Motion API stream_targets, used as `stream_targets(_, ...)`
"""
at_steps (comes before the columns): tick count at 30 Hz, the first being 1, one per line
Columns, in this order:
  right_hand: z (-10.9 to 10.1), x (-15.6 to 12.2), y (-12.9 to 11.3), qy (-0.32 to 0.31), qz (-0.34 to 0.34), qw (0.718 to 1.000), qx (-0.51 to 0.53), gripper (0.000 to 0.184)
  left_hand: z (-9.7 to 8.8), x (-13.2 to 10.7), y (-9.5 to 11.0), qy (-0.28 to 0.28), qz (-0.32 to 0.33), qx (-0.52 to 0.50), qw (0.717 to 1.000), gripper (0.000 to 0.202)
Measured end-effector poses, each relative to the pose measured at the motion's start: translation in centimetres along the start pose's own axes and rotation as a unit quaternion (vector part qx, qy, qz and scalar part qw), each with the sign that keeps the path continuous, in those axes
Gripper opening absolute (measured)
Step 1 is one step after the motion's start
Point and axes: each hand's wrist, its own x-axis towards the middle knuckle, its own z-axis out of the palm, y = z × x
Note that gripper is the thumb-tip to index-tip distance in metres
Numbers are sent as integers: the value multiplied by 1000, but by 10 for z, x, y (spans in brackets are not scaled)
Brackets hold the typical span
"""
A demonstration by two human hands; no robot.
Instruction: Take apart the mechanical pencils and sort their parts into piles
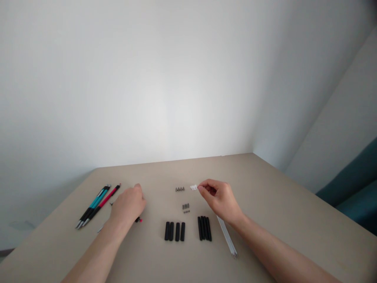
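Observation:
My right hand (219, 196) pinches thumb and forefinger together at the right end of a row of small white plastic pieces (193, 188). Its fingertips meet the last piece. On the left, my left hand (128, 202) is lowered to the table with curled fingers, over pen parts that it mostly covers. A small red-tipped black part (139, 220) sticks out beside it, and a silvery tip (100, 228) shows by the wrist. What the left fingers hold, if anything, is hidden.
Assembled pens (96, 206), teal and red with black grips, lie far left. Small metal cones (180, 189) and springs (185, 206) lie mid-table. Nearer are black grip sleeves (174, 232), thin black tubes (204, 228) and white refills (228, 237). A wall (176, 98) stands behind.

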Motion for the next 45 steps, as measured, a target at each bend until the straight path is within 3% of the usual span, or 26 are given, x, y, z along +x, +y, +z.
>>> stream_targets(5, -1, 0, -3, -4, 4, 1000, 1, 24, -5, -2, -9, 8, -20, 30, 999, 26)
stream_targets(17, -1, 0, -7, 0, 11, 1000, 4, 24, -4, -10, -15, -49, 31, 24, 998, 31)
stream_targets(22, 0, 0, -4, -1, 7, 1000, 3, 24, -4, -4, -22, -47, 32, 34, 998, 30)
stream_targets(26, 0, -1, -5, -9, 5, 1000, 1, 24, -1, 8, -33, -12, -5, 18, 1000, 32)
stream_targets(32, 0, -1, -7, -13, 5, 1000, -1, 25, 0, 14, -49, -2, -71, 2, 997, 34)
stream_targets(37, 1, -1, -5, -16, 4, 1000, -2, 25, -11, 6, -35, 27, -106, 15, 994, 36)
stream_targets(39, 2, -1, -5, -21, 3, 1000, -1, 25, -15, 0, -16, 105, -77, 20, 991, 36)
stream_targets(41, 2, -1, -6, -38, -1, 999, 5, 25, -16, -8, 7, 177, 6, 1, 984, 43)
stream_targets(45, 1, -4, -14, -124, -35, 992, 14, 24, -11, -30, 46, 179, 234, -54, 954, 65)
